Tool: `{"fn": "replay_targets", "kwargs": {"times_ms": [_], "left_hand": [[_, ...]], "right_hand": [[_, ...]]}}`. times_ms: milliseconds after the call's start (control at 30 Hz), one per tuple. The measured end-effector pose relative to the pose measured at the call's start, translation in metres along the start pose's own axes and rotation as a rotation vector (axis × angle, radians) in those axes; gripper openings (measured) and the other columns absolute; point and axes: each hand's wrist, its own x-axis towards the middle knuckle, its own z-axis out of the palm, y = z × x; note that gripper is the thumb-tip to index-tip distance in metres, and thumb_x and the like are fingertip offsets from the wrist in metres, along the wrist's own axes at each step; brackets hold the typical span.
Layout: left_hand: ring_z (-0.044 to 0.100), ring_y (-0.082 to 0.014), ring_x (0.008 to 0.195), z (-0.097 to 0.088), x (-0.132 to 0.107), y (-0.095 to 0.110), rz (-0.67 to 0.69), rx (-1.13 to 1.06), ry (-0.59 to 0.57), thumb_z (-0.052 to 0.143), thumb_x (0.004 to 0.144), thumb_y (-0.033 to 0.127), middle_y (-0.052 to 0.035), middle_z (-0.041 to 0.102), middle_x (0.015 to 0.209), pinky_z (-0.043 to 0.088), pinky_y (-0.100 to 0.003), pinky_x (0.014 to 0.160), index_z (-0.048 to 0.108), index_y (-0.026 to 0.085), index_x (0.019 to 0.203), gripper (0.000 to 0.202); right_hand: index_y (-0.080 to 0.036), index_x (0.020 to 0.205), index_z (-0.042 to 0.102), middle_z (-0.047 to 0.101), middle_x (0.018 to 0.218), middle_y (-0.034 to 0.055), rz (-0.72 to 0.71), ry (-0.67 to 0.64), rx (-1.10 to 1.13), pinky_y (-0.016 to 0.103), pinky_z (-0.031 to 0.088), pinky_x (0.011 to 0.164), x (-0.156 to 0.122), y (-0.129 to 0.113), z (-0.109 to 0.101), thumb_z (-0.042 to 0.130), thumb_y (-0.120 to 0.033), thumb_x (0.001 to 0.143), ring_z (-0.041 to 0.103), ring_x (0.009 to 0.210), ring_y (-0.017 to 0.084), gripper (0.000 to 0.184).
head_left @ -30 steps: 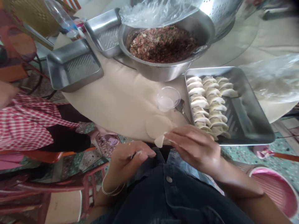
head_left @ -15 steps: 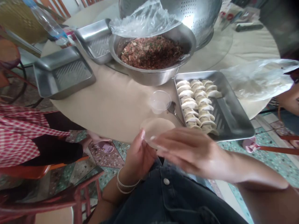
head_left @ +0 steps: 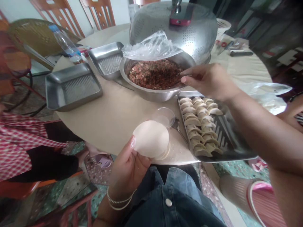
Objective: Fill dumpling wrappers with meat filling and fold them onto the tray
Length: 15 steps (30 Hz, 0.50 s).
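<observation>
My left hand [head_left: 130,167] pinches a round, pale dumpling wrapper [head_left: 151,138] at its lower left edge, holding it over the table's front edge. Over the right rim of a steel bowl [head_left: 153,94] my right hand [head_left: 208,80] has its thumb and fingers closed together. What they grip, if anything, I cannot make out. Minced meat filling [head_left: 153,74] with green bits lies in the bowl. Below my right forearm, a steel tray [head_left: 227,135] carries rows of folded dumplings [head_left: 193,121]. A small clear dish [head_left: 165,116] and a spoon [head_left: 177,124] are between wrapper and tray.
Two steel trays [head_left: 73,88] stand at the left, near a plastic bottle [head_left: 65,44]. Clear plastic film [head_left: 151,47] covers the bowl's back. Behind it rises a large perforated steel colander [head_left: 199,37]. Another person's checked clothing [head_left: 26,135] shows at left; a bin [head_left: 248,192] stands lower right.
My right hand has left the wrapper and moved up and forward to the bowl's right rim. The left hand still holds the wrapper, now tilted up. The camera view has shifted.
</observation>
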Motion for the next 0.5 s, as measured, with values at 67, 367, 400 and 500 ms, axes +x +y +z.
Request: {"fn": "replay_targets", "kwargs": {"times_ms": [67, 367, 400, 500], "left_hand": [[0.059, -0.0266, 0.123, 0.001, 0.001, 0.001, -0.02, -0.058, -0.006, 0.037, 0.094, 0.048, -0.0039, 0.069, 0.124, 0.056, -0.041, 0.098, 0.068, 0.024, 0.112, 0.043], [0.061, -0.0265, 0.122, 0.005, 0.003, -0.004, -0.067, -0.193, -0.018, 0.041, 0.094, 0.044, -0.0048, 0.07, 0.122, 0.05, -0.043, 0.106, 0.07, 0.022, 0.107, 0.038], [0.06, -0.0262, 0.122, 0.005, 0.003, -0.005, -0.077, -0.203, -0.022, 0.042, 0.094, 0.043, -0.0044, 0.071, 0.121, 0.049, -0.043, 0.107, 0.07, 0.022, 0.106, 0.037], [0.058, -0.0247, 0.126, 0.007, 0.003, -0.007, -0.092, -0.217, -0.042, 0.044, 0.094, 0.04, -0.0036, 0.072, 0.118, 0.046, -0.041, 0.11, 0.071, 0.022, 0.105, 0.034]], "right_hand": [[-0.008, 0.086, 0.073, 0.07, 0.072, -0.0005, -0.028, -0.002, -0.033, 0.019, 0.038, 0.057, 0.01, -0.003, 0.004, 0.057, -0.045, 0.086, 0.055, 0.061, 0.001, 0.041], [-0.005, 0.073, 0.065, 0.068, 0.075, -0.0006, 0.001, 0.125, -0.175, 0.022, 0.033, 0.064, 0.045, -0.019, -0.009, 0.045, -0.041, 0.093, 0.05, 0.069, 0.0, 0.046], [-0.006, 0.074, 0.064, 0.069, 0.079, 0.0001, -0.003, 0.123, -0.172, 0.022, 0.033, 0.066, 0.048, -0.019, -0.007, 0.044, -0.039, 0.094, 0.051, 0.072, 0.0, 0.044], [-0.006, 0.073, 0.063, 0.07, 0.082, -0.0016, -0.005, 0.058, -0.156, 0.023, 0.033, 0.069, 0.057, -0.016, 0.001, 0.046, -0.038, 0.092, 0.054, 0.078, 0.0, 0.041]]}}
